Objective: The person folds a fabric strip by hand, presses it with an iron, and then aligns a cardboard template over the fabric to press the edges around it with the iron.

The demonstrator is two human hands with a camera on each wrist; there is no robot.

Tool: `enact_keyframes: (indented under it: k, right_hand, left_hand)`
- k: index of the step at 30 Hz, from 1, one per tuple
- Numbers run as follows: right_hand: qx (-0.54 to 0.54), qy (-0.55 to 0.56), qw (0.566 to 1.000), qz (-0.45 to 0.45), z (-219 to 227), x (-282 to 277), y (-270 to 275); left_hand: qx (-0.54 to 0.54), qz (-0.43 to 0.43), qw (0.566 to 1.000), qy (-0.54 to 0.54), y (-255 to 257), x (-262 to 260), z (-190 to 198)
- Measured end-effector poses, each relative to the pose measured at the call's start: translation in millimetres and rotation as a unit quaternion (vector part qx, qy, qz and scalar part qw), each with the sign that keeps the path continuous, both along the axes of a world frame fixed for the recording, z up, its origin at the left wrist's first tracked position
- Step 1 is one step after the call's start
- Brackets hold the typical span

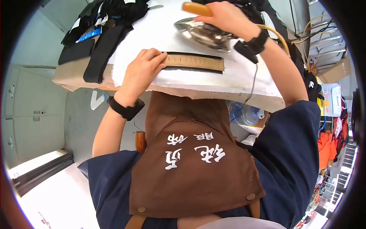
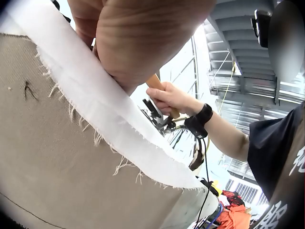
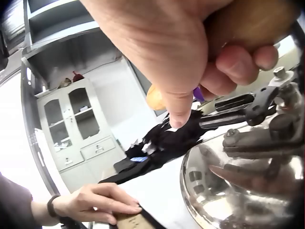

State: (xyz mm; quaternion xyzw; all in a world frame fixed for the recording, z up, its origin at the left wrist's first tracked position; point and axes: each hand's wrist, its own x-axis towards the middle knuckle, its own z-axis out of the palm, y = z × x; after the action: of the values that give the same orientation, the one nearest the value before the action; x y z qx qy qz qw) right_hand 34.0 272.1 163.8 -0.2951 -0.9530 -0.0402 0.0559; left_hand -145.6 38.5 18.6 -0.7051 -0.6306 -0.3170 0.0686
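My right hand (image 1: 228, 17) grips the orange-brown wooden handle (image 1: 197, 8) of a shiny metal iron (image 1: 202, 36). Its pointed end faces left, above and behind the strip in the head view. In the right wrist view the fingers curl round the handle, and the polished iron (image 3: 238, 181) fills the lower right. My left hand (image 1: 143, 68) presses on the left end of a brown, ruler-like template (image 1: 194, 61) with small marks. Black fabric (image 1: 198, 69) shows along the template's long edges. Fingers of the left hand (image 3: 97, 202) lie extended over it in the right wrist view.
White cloth (image 1: 129, 40) with a frayed front edge (image 2: 95, 124) covers the work table. Black garments (image 1: 103, 47) are heaped at its left end, more dark fabric at the back right. A cable (image 1: 254, 82) hangs from the right wrist over the front edge.
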Motion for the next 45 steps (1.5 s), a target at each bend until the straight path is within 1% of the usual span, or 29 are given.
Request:
enact_keyframes:
  k: [1, 2, 4, 5, 7, 9, 13, 15, 20, 22, 24, 25, 27, 28, 29, 30, 31, 32, 33, 34, 35, 36, 37, 38, 40, 41, 42, 43, 45]
  right_hand:
    - [0.025, -0.007, 0.999, 0.031, -22.7, -9.3, 10.9]
    - [0.029, -0.012, 0.998, 0.046, -30.9, -17.4, 5.7]
    - [-0.010, -0.016, 0.995, 0.094, -28.6, -27.7, -11.7]
    - [-0.003, -0.027, 0.994, 0.105, -31.8, -29.8, -16.9]
    - [0.007, -0.042, 0.993, 0.114, -36.9, -33.0, -21.2]
    - [0.007, -0.049, 0.991, 0.125, -38.6, -37.0, -19.5]
    - [-0.002, -0.065, 0.986, 0.151, -39.4, -39.0, -16.2]
    - [-0.012, -0.074, 0.984, 0.164, -33.6, -40.5, -18.7]
    - [-0.015, -0.094, 0.976, 0.194, -32.5, -44.1, -26.6]
    - [-0.036, -0.103, 0.978, 0.178, -30.0, -45.1, -32.2]
    - [-0.042, -0.084, 0.977, 0.191, -34.0, -44.9, -30.0]
    - [-0.047, -0.067, 0.976, 0.201, -36.7, -42.7, -28.5]
    - [-0.073, -0.039, 0.975, 0.206, -37.1, -39.7, -26.8]
    - [-0.092, -0.015, 0.971, 0.219, -36.5, -39.0, -26.0]
    - [-0.107, -0.019, 0.970, 0.219, -36.6, -39.8, -24.0]
    - [-0.119, -0.069, 0.974, 0.182, -27.8, -45.2, -28.4]
    - [-0.132, -0.121, 0.973, 0.147, -21.5, -48.9, -31.9]
    - [-0.137, -0.115, 0.973, 0.146, -24.9, -43.6, -31.2]
    - [-0.066, -0.041, 0.972, 0.222, -27.3, -35.7, -31.3]
    - [0.006, 0.033, 0.956, 0.291, -30.3, -30.1, -33.1]
    - [0.000, 0.040, 0.957, 0.288, -27.3, -33.9, -28.1]
    - [-0.138, -0.040, 0.958, 0.250, -12.0, -43.3, -22.9]
    - [-0.273, -0.120, 0.931, 0.209, -3.0, -49.3, -19.4]
    - [-0.288, -0.126, 0.927, 0.202, -2.1, -51.8, -18.8]
    - [-0.287, -0.134, 0.927, 0.200, -2.5, -53.1, -20.1]
    - [-0.284, -0.145, 0.927, 0.195, -1.5, -53.0, -19.9]
    - [-0.169, -0.117, 0.963, 0.172, -21.8, -54.2, -31.9]
    - [-0.166, -0.113, 0.964, 0.176, -21.0, -54.8, -25.8]
    - [-0.266, -0.135, 0.934, 0.197, -9.2, -54.3, -18.8]
  left_hand:
    - [0.003, 0.000, 1.000, 0.002, 0.1, -0.4, -0.2]
    - [0.007, 0.001, 1.000, -0.015, 0.3, 0.1, -0.9]
    - [0.010, 0.006, 0.999, -0.033, -0.3, -0.9, -4.4]
    - [0.014, 0.004, 0.999, -0.045, 0.8, -2.0, -7.0]
    - [0.018, 0.005, 0.998, -0.059, 0.2, -3.7, -10.3]
    - [0.009, 0.004, 0.993, -0.115, -0.2, -5.2, -11.8]
    - [0.049, 0.026, 0.996, -0.072, 0.9, -9.2, -12.0]
    - [0.040, 0.095, 0.992, -0.070, -2.8, -5.0, -7.6]
    - [0.036, 0.111, 0.988, -0.105, -1.3, -3.9, -9.6]
    - [0.038, 0.115, 0.986, -0.117, -2.5, -3.5, -7.6]
    - [0.081, 0.100, 0.983, -0.129, -3.7, -3.4, -4.2]
    - [0.075, 0.092, 0.985, -0.125, -7.2, -0.3, -0.3]
    - [0.100, 0.074, 0.962, -0.243, -26.8, 8.8, 13.4]
    - [0.051, 0.032, 0.950, -0.306, -39.1, 7.7, 21.3]
    - [-0.022, -0.021, 0.910, -0.413, -53.6, 9.2, 31.8]
    - [-0.132, -0.100, 0.833, -0.527, -71.8, 7.1, 46.0]
    - [-0.181, -0.242, 0.778, -0.551, -85.2, 0.3, 51.3]
    - [-0.191, -0.382, 0.741, -0.519, -88.6, -1.7, 56.1]
    - [-0.223, -0.504, 0.695, -0.463, -88.6, -4.8, 58.9]
    - [-0.231, -0.606, 0.636, -0.418, -86.8, -0.1, 59.5]
    - [-0.211, -0.643, 0.615, -0.405, -91.7, 8.9, 65.4]
    - [-0.205, -0.667, 0.596, -0.398, -95.6, 14.6, 70.9]
    - [-0.197, -0.689, 0.577, -0.392, -100.1, 18.6, 74.7]
    - [-0.202, -0.687, 0.578, -0.392, -106.7, 20.9, 76.8]
    - [-0.174, -0.695, 0.554, -0.425, -119.0, 24.3, 79.7]
    - [-0.174, -0.692, 0.559, -0.422, -121.5, 24.4, 80.5]
    - [-0.173, -0.688, 0.564, -0.422, -123.7, 24.5, 81.5]
    - [-0.171, -0.685, 0.569, -0.421, -125.4, 25.1, 82.1]
    - [-0.175, -0.681, 0.577, -0.415, -124.9, 28.2, 84.0]
